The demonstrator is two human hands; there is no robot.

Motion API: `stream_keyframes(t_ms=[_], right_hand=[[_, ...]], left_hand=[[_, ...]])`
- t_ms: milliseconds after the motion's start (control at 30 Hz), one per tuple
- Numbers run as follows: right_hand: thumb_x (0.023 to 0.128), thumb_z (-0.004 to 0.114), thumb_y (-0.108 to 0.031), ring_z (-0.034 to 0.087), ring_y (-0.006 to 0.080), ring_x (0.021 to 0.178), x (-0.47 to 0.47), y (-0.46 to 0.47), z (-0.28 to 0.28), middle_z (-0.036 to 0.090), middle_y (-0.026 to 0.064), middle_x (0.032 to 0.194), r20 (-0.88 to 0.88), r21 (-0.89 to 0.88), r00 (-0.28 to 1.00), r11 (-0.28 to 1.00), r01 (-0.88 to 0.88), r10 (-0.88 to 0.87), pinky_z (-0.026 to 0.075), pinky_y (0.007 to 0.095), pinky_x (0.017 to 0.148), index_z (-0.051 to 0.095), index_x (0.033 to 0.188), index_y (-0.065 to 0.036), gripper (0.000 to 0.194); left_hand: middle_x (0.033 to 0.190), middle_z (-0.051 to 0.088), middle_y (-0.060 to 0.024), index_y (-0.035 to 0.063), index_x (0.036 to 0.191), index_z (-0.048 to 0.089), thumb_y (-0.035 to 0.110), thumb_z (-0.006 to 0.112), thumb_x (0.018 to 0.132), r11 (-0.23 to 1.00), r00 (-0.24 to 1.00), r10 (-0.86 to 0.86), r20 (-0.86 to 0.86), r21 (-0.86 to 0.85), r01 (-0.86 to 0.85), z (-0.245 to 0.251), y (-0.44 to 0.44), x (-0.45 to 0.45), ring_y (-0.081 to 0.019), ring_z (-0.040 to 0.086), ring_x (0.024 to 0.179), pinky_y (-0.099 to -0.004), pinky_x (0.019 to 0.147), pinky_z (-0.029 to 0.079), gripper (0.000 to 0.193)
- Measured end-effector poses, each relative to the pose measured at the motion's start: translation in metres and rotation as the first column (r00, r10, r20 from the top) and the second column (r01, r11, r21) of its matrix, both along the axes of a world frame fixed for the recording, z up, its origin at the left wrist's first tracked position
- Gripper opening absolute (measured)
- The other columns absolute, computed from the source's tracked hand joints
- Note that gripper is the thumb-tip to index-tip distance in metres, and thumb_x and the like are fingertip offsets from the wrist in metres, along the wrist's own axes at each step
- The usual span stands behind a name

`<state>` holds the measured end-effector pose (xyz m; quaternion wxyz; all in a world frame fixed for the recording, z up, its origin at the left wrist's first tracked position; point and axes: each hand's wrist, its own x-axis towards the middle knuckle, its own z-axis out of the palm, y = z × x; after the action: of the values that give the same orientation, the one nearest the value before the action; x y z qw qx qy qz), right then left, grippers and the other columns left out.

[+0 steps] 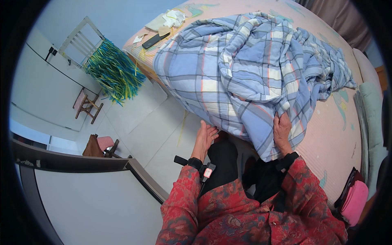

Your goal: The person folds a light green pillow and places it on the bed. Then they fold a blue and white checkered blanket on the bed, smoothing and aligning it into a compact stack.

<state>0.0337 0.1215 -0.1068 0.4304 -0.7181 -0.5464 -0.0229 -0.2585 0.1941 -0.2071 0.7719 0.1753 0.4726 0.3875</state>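
Observation:
A blue and white plaid quilt [211,70] lies bunched on the bed [330,137], with its near edge hanging over the side. My right hand [282,128] grips a fold of the quilt near its front corner, fingers curled into the cloth. To the left, my left hand [205,136] is held low beside the hanging edge, palm turned up and fingers apart, holding nothing. Whether its fingertips touch the quilt is hard to tell. Both wrists wear black straps.
A white chair [81,43] draped with blue-green strands [118,73] stands left of the bed. Small folding stools [88,105] are on the tiled floor [150,122]. A black case [155,40] and tissues [174,18] lie on the bed's far left corner. Pink folded cloth [354,203] sits at right.

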Motion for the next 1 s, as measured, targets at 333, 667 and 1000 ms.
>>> stream_keyframes(t_ms=[333, 667, 1000], right_hand=[[0.080, 0.057, -0.005, 0.056, 0.0403, 0.077, -0.002, 0.002, -0.002, 0.055, 0.0206, 0.081, 0.008, -0.051, 0.999, 0.998, 0.046, -0.045, 0.044, 0.0447, 0.066, 0.056, 0.089, 0.001, 0.011], [0.088, 0.058, -0.018, 0.058, 0.0379, 0.082, -0.004, 0.002, 0.005, 0.059, 0.0197, 0.088, -0.091, -0.058, 0.996, 0.998, 0.003, -0.008, 0.046, 0.0416, 0.070, 0.058, 0.105, 0.000, 0.024], [0.091, 0.059, -0.032, 0.053, 0.0234, 0.070, -0.003, 0.008, 0.011, 0.057, 0.0145, 0.075, -0.407, 0.015, 0.913, 0.999, 0.034, -0.025, 0.043, 0.0346, 0.067, 0.057, 0.098, 0.002, 0.035]], left_hand=[[0.146, 0.027, -0.0234, -0.0002, 0.145, 0.011, 0.076, 0.027, 0.084, 0.982, 0.968, -0.078, 0.237, -0.147, 0.115, -0.040, 0.004, 0.027, -0.0383, 0.033, 0.131, -0.0583, 0.105, 0.026, 0.099], [0.145, 0.034, -0.0140, 0.0025, 0.139, 0.033, 0.046, 0.032, 0.097, 0.706, 0.684, 0.648, 0.335, 0.072, -0.704, -0.013, 0.045, -0.014, -0.0291, 0.036, 0.132, -0.0446, 0.107, 0.032, 0.060], [0.126, 0.054, -0.0134, -0.0018, 0.123, 0.051, 0.029, 0.048, 0.094, 0.634, 0.719, 0.610, 0.333, 0.339, -0.695, 0.050, 0.054, -0.148, -0.0272, 0.051, 0.117, -0.0428, 0.101, 0.039, 0.042]])
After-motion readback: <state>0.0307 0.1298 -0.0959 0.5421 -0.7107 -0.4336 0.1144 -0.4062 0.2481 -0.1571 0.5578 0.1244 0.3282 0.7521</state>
